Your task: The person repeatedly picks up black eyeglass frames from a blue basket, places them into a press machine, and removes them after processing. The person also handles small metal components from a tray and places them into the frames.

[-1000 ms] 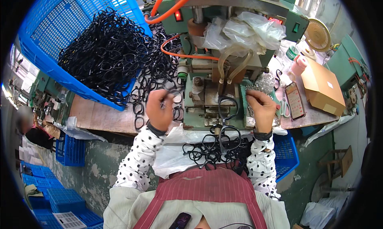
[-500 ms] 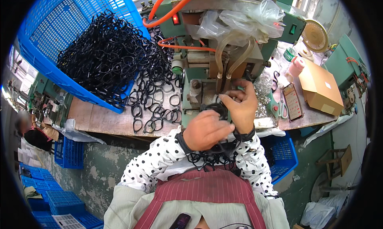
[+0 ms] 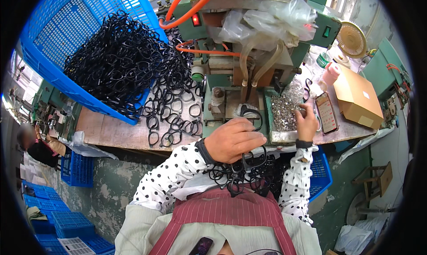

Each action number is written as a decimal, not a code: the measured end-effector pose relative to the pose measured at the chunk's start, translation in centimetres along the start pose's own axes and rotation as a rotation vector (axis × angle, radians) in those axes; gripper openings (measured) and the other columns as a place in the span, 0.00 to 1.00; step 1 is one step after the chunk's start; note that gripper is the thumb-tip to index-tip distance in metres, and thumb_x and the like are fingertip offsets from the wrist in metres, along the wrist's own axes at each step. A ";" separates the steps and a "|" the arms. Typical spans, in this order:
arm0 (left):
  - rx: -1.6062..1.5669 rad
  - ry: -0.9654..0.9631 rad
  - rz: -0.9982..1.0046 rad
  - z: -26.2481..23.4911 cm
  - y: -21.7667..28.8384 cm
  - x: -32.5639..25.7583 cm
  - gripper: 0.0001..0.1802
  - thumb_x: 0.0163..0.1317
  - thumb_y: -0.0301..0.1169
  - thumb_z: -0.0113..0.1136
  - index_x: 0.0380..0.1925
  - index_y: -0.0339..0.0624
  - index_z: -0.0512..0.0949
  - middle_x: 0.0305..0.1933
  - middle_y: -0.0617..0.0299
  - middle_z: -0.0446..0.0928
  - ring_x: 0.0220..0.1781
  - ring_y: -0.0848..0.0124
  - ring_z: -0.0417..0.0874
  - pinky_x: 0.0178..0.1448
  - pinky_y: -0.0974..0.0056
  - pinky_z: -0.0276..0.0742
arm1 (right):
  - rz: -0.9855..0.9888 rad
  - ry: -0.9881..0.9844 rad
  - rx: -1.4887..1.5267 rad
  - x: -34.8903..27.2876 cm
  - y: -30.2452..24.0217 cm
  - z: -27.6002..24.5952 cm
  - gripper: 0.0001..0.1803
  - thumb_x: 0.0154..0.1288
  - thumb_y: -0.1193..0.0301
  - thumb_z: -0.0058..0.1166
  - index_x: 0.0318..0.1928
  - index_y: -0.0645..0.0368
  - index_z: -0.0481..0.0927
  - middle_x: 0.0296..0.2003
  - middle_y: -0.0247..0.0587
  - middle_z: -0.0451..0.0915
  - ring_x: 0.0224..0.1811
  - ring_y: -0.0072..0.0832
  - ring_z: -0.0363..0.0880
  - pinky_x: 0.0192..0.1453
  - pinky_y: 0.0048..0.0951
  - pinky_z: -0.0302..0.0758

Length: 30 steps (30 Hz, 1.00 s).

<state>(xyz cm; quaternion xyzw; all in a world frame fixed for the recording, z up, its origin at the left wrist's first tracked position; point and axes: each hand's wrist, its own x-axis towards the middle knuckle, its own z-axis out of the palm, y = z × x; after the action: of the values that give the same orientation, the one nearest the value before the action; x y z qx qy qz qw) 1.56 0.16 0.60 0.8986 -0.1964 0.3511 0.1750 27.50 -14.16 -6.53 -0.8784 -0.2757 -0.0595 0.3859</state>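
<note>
My left hand (image 3: pixel 233 140) is closed around a black plastic eyeglass frame (image 3: pixel 254 118), held in front of the green press machine (image 3: pixel 242 77). My right hand (image 3: pixel 307 121) reaches into the tray of small silvery metal parts (image 3: pixel 284 110), fingers pinched at its right edge. A tangle of finished black frames (image 3: pixel 242 177) lies in my lap below the left hand. More loose black frames (image 3: pixel 171 115) spread over the wooden bench (image 3: pixel 109 130).
A tilted blue crate (image 3: pixel 75 37) spills a heap of black frames (image 3: pixel 120 64) at upper left. Orange hoses (image 3: pixel 187 8) and clear plastic wrap (image 3: pixel 267 24) top the machine. A phone (image 3: pixel 326 112), cardboard box (image 3: pixel 358 97) and small fan (image 3: pixel 351 39) sit right. Blue crates (image 3: pixel 75 170) stand below.
My right hand has left the frame at the machine and moved right to the tray of metal parts. My left hand stays at the centre, holding the black frame alone.
</note>
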 end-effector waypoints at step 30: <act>0.574 0.106 -1.386 -2.7 -5.2 -18.6 0.19 0.67 0.46 0.54 0.35 0.39 0.73 0.34 0.46 0.78 0.38 0.44 0.78 0.40 0.47 0.73 | -0.165 0.146 0.176 -2.5 0.4 2.1 0.07 0.56 0.74 0.63 0.37 0.53 0.85 0.32 0.38 0.84 0.34 0.35 0.81 0.41 0.33 0.75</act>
<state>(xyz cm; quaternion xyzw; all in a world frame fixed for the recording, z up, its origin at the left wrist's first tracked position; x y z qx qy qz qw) -10.08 10.18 -11.45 0.8087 0.5220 0.2409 0.1242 25.41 -13.98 -9.04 -0.8087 -0.3226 -0.1303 0.4743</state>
